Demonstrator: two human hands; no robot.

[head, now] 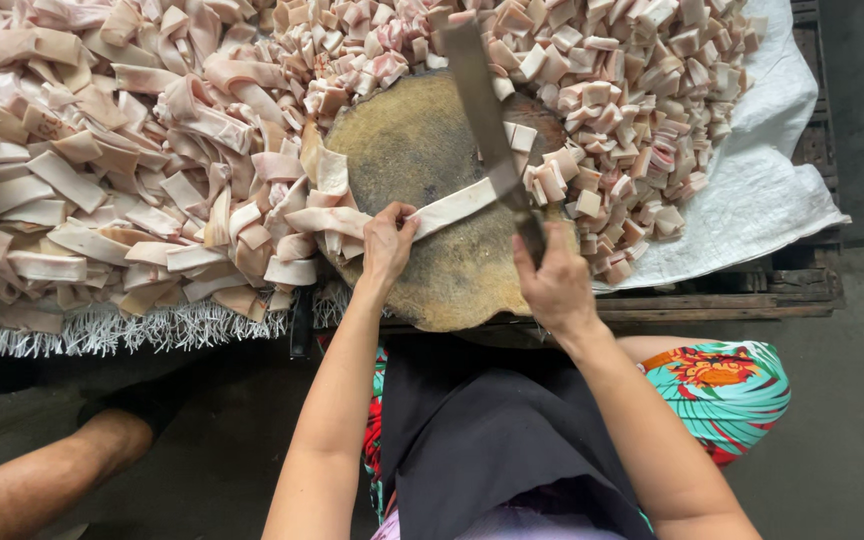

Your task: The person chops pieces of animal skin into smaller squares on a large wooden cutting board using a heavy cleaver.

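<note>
My left hand (386,243) pinches one end of a long pale strip of fatty meat (455,206) lying across a round, worn wooden chopping block (422,140). My right hand (552,280) grips the handle of a large cleaver (482,100). Its blade comes down onto the strip's right end. Several more strips lie at the block's left edge, beside my left hand.
A big heap of long meat strips (102,170) fills the left; small cut cubes (612,90) pile up at the back and right. All rests on a white woven sheet (762,190) over a wooden pallet (732,300). Another person's leg (42,480) is at lower left.
</note>
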